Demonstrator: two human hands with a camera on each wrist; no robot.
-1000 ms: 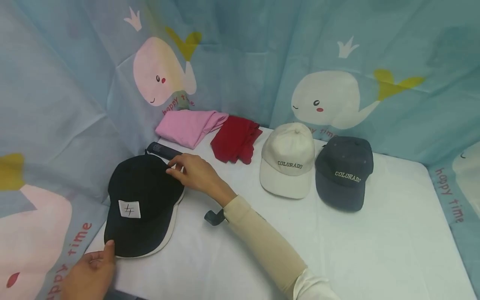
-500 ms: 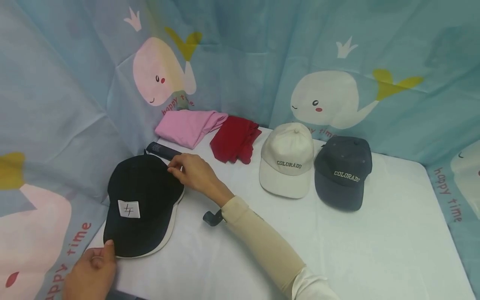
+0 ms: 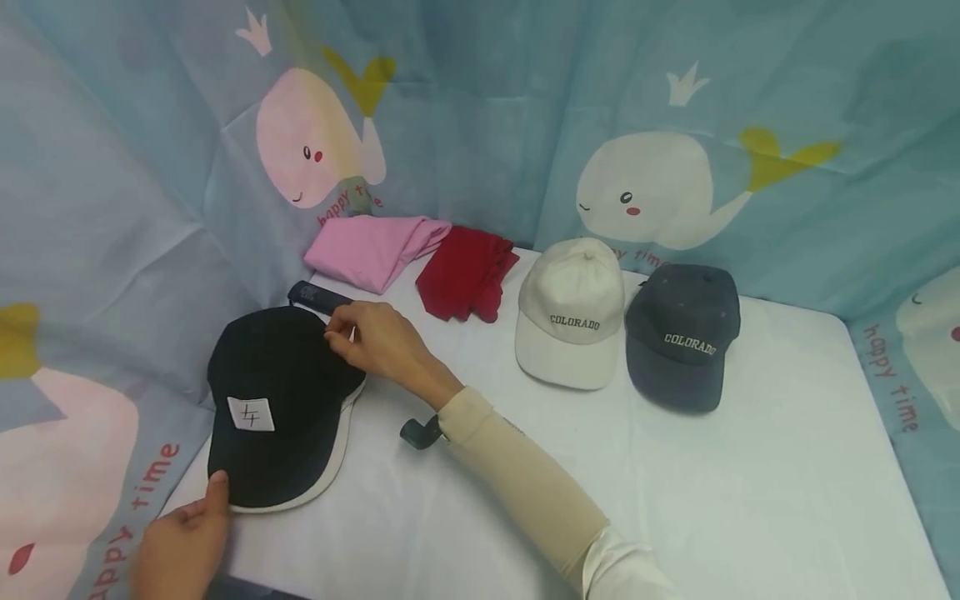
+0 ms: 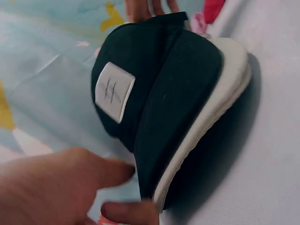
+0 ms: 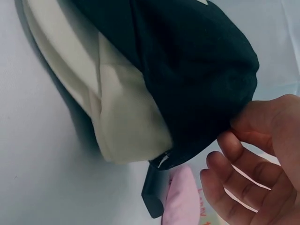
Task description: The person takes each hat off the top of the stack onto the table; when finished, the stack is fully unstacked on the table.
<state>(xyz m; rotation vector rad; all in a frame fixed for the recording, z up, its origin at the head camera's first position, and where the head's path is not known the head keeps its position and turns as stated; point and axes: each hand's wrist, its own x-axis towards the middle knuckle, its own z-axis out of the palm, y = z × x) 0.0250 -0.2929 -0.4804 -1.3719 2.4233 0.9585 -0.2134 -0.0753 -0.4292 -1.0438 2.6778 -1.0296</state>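
A black cap (image 3: 277,358) with a white patch (image 3: 251,414) lies at the left of the table, its brim toward me. Cream fabric (image 5: 126,108), apparently of another cap, shows underneath it, with its pale brim edge (image 4: 206,117) sticking out on the right. My left hand (image 3: 183,537) is at the brim's near left corner, thumb on top and fingers at the edge. At the crown's far right side, my right hand (image 3: 386,342) pinches the black fabric between thumb and index finger (image 5: 229,143); its other fingers are loosely bent.
A cream cap (image 3: 570,312) and a dark grey cap (image 3: 682,337), both lettered COLORADO, stand side by side at the back. Left of them lie folded red cloth (image 3: 465,275) and pink cloth (image 3: 375,250). A dark bar-shaped object (image 3: 318,297) sits behind the black cap, near the curtain (image 3: 465,125).
The head view has shifted slightly. Both hands keep their places on the black cap, which has turned very little if at all.
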